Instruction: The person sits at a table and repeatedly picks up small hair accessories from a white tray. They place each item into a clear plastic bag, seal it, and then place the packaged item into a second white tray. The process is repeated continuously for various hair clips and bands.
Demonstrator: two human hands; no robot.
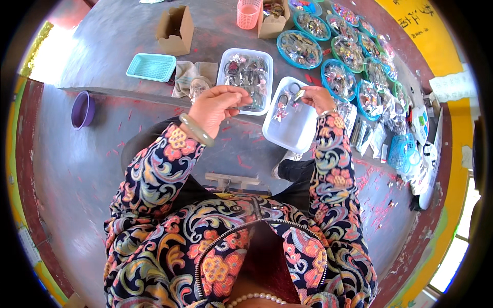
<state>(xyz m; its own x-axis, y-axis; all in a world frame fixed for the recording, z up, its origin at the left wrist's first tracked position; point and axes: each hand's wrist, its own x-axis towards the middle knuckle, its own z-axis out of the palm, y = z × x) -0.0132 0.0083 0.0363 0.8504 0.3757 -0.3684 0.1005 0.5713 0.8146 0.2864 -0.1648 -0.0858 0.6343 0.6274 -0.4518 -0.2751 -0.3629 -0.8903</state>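
Above the near right corner of a white tray [221, 77] full of small wrapped trinkets, my left hand [218, 107] has thumb and fingers pinched together. Anything in that pinch is too small to make out. My right hand [317, 98] is closed over the right side of a white basin [290, 134]. Its fingertips grip a small dark item with a yellow-green part [299, 94]. Inside the basin lie a dark ring-shaped piece [294, 88] and a trinket with a dark loop and pinkish charm [281, 107].
Several round baskets [299, 50] of packaged trinkets crowd the right. Toward the back stand cardboard boxes [174, 32] and a pink basket [248, 14]. At left are a turquoise tray [151, 67], a cloth [185, 77] and, lower down, a purple basin [83, 110].
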